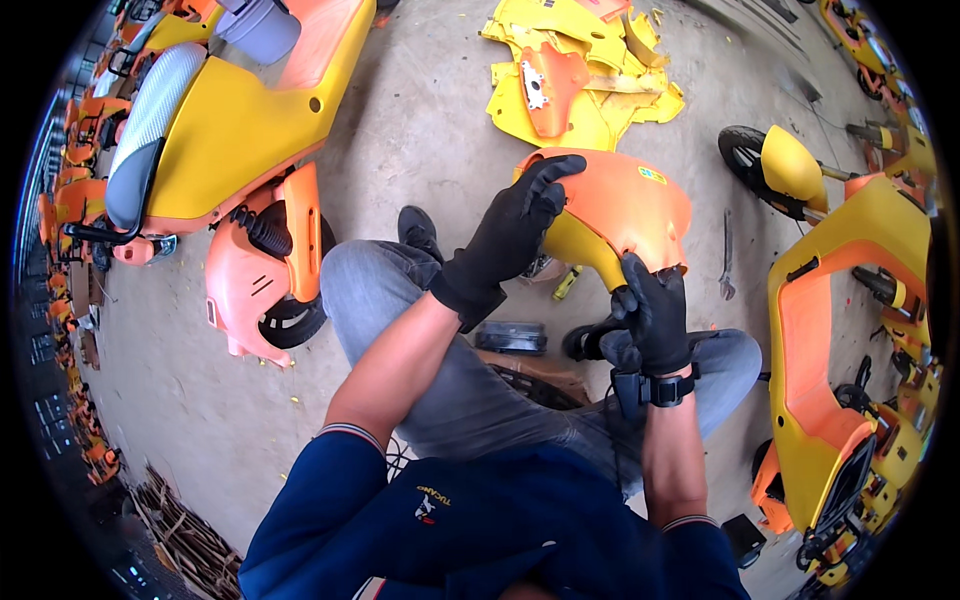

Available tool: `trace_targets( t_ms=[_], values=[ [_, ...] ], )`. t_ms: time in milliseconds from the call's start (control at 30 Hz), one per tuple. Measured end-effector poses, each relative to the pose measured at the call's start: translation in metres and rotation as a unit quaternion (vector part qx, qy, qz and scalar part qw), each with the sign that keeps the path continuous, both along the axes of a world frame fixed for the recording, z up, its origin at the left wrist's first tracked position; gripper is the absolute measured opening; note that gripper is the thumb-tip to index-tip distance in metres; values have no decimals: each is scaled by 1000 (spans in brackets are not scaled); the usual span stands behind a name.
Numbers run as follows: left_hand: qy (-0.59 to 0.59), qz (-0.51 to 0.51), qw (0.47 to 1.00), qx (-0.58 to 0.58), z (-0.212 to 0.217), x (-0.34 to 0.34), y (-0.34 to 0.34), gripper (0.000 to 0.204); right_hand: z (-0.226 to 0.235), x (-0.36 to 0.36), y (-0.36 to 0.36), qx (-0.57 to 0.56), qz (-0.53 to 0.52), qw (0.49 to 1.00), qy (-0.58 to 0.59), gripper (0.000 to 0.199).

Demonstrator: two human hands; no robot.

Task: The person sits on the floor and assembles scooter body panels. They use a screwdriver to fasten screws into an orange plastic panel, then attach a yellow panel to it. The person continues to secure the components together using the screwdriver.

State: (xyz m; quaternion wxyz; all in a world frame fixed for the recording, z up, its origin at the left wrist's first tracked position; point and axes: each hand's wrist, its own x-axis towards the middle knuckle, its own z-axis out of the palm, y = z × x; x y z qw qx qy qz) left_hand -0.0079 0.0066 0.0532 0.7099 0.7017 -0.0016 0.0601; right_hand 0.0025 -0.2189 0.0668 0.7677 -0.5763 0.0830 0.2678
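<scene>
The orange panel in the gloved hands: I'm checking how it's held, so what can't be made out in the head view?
- Underside of the orange panel: faces away from the camera.
- Right hand fingertips: curled around the panel's lower edge.
- Left hand palm: pressed against the panel.
- Dark part on the floor: partly hidden by the knee, too small to identify.

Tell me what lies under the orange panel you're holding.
Under the orange panel: a yellow-handled tool on the concrete floor and a black shoe. Whatever sits directly beneath stays covered.
</scene>
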Motion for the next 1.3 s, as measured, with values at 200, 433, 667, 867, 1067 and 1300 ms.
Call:
trace_targets(
  t_ms=[200,433,667,867,1067,1300],
  values=[
    [14,27,999,-44,6,3,-5,36,6,-4,4,-19,-10,1000,13,18],
    [-7,23,999,-45,4,4,-4,37,3,-3,4,-27,0,1000,-1,21],
    [3,16,999,-50,1,4,-4,36,2,-3,4,-35,0,999,-1,21],
    [-1,14,998,-54,-5,4,-3,34,8,-3,7,-43,-12,999,-5,17],
    [9,10,997,-70,-5,4,-3,32,7,-3,6,-42,-7,999,-5,18],
    [58,2,989,-135,0,0,-3,31,4,-2,2,-51,-4,999,2,20]
  ],
)
